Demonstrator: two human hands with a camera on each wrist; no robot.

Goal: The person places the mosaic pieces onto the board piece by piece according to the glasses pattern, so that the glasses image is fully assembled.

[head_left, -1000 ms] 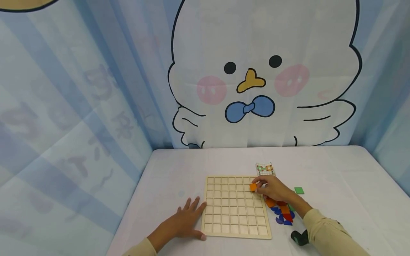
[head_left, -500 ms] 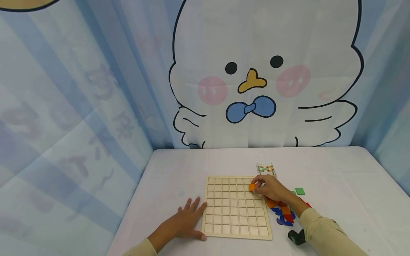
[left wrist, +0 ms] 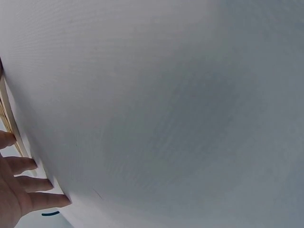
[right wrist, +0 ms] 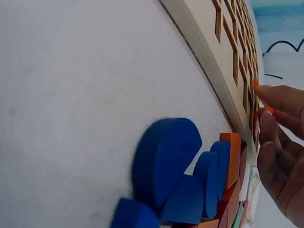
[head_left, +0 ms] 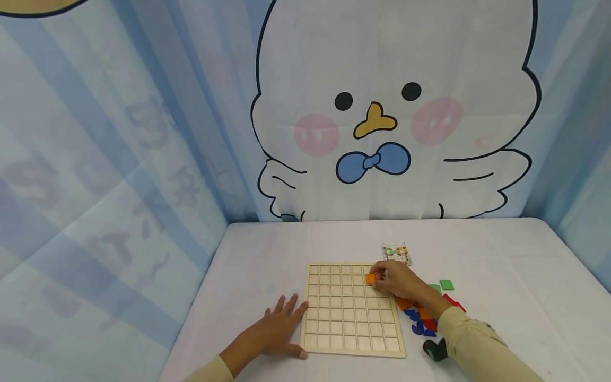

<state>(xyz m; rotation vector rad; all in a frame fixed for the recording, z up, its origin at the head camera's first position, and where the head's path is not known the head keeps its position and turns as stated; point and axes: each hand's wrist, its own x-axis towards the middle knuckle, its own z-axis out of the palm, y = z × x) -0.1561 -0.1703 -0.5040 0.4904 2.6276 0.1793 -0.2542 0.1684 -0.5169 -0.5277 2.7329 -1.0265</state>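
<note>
Currently my right fingers (right wrist: 283,99) pinch a flat orange square (head_left: 370,279) over the pale wooden grid board (head_left: 349,314); tilted, it could catch on the raised grid. If my left fingers (left wrist: 45,201), spread at the board's edge, lifted, the board might slide. Smooth blue half-rounds (right wrist: 179,154) lie nearer me than the pinch.

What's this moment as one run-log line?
right grip: pinching orange tile over board, far right | left grip: spread at board's left edge | loose pieces: right of board | card: near board's far-right corner
</note>
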